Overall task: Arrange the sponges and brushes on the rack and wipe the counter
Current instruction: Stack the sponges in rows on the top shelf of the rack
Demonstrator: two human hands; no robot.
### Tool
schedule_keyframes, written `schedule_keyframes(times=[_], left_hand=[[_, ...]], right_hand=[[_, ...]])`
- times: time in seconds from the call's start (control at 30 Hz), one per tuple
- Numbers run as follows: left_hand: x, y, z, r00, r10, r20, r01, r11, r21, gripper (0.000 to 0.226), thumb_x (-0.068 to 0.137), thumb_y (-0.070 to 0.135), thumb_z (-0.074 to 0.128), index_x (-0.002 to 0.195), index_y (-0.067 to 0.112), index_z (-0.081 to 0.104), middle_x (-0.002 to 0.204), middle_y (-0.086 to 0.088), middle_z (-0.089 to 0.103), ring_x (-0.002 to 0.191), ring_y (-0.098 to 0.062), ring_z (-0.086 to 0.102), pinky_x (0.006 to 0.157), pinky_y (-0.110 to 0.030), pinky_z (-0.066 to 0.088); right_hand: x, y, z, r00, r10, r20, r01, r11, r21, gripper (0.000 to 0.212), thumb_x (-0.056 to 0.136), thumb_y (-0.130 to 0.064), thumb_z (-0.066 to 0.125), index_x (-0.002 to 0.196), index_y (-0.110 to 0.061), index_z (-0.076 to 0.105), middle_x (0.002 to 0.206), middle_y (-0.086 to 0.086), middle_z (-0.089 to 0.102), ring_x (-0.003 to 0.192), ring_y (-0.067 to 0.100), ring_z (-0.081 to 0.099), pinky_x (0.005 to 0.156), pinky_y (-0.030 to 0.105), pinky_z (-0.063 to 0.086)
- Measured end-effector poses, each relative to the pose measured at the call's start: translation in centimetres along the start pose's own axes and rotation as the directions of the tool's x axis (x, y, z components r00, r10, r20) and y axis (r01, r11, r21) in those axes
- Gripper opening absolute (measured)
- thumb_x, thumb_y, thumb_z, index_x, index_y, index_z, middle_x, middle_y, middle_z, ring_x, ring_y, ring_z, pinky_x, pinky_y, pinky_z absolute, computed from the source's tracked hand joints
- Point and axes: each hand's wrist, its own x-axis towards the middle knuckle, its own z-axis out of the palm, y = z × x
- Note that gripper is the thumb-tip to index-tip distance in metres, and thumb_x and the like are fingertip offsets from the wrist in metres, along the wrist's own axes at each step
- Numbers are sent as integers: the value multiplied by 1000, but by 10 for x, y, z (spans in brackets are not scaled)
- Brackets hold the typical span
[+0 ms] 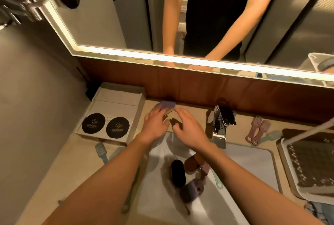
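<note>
A grey-purple sponge point(167, 105) lies at the back of the beige counter point(86, 167), against the wooden backsplash. My left hand point(155, 124) reaches over it, fingers spread, fingertips touching its near edge without closing on it. Just to the right, my right hand point(189, 128) hovers open and holds nothing. In the white sink point(244, 167) lie a black brush point(178, 172), a brown sponge point(194, 163) and a purple item point(191, 188). Two pink brushes point(258, 129) lie right of the faucet. A white perforated rack point(310, 167) stands at the right edge.
A chrome faucet point(221, 125) rises behind the sink, close to my right hand. A tray point(112, 116) with folded towels and two black round coasters fills the back left. A teal brush point(101, 150) lies in front of it. A lit mirror hangs above.
</note>
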Motion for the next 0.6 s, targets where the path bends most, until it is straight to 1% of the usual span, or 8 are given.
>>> schedule_keyframes(times=[0.07, 0.17, 0.27, 0.33, 0.4, 0.47, 0.5, 0.6], left_hand=[[12, -7, 8, 999, 9, 39, -10, 1000, 9, 57, 97, 27, 53, 152, 27, 41, 163, -4, 27, 151, -23, 21, 120, -45, 23], [33, -17, 20, 996, -1, 94, 0, 1000, 10, 58, 97, 27, 54, 152, 30, 39, 167, -2, 15, 153, -21, 11, 122, -42, 15], [50, -26, 27, 992, -17, 129, 16, 1000, 15, 56, 98, 27, 52, 152, 35, 37, 169, 4, 2, 155, -20, -2, 124, -39, 4], [63, -30, 29, 986, -41, 159, 29, 996, 80, 57, 100, 29, 50, 153, 39, 33, 169, 6, -5, 155, -22, -7, 124, -41, 1], [75, -33, 30, 971, -79, 224, 41, 985, 166, 62, 98, 31, 53, 155, 41, 28, 169, 3, -10, 154, -27, -10, 125, -44, 0], [85, -35, 33, 953, -110, 283, 52, 977, 205, 67, 98, 33, 56, 156, 41, 24, 169, 0, -9, 154, -30, -8, 124, -46, 3], [89, -38, 36, 953, -119, 279, 60, 976, 210, 67, 98, 35, 56, 156, 42, 23, 169, -1, -7, 154, -31, -5, 123, -46, 5], [89, -44, 53, 980, -107, 165, 57, 957, 285, 64, 96, 36, 57, 153, 42, 29, 166, -7, 10, 150, -33, 13, 118, -44, 17]], right_hand=[[9, 3, 12, 1000, 29, 9, -29, 1000, 10, 59, 93, -18, 51, 150, -15, 38, 150, 1, 43, 134, 15, 43, 109, 29, 36], [23, 11, 29, 998, 66, 17, -66, 996, 51, 59, 91, -18, 52, 148, -14, 41, 148, 3, 46, 134, 17, 44, 113, 32, 37], [34, 19, 41, 998, 63, 4, -63, 997, 41, 55, 92, -13, 54, 146, -8, 44, 145, 10, 49, 134, 22, 45, 111, 24, 30], [40, 26, 48, 996, 84, 1, -84, 996, 24, 56, 91, -12, 55, 146, -7, 44, 145, 12, 49, 133, 24, 46, 110, 27, 33], [45, 33, 56, 992, 125, 7, -125, 992, 5, 61, 91, -14, 55, 149, -8, 39, 150, 11, 45, 137, 25, 43, 115, 32, 34], [48, 41, 63, 986, 165, 18, -165, 986, -3, 65, 91, -17, 55, 152, -10, 35, 156, 9, 38, 142, 24, 37, 118, 35, 31], [47, 43, 65, 983, 182, 24, -182, 983, -4, 66, 92, -18, 55, 153, -12, 33, 158, 8, 35, 144, 23, 35, 119, 35, 30], [44, 48, 70, 979, 202, 14, -202, 979, 2, 64, 92, -19, 56, 153, -14, 35, 158, 5, 36, 143, 21, 35, 118, 34, 30]])
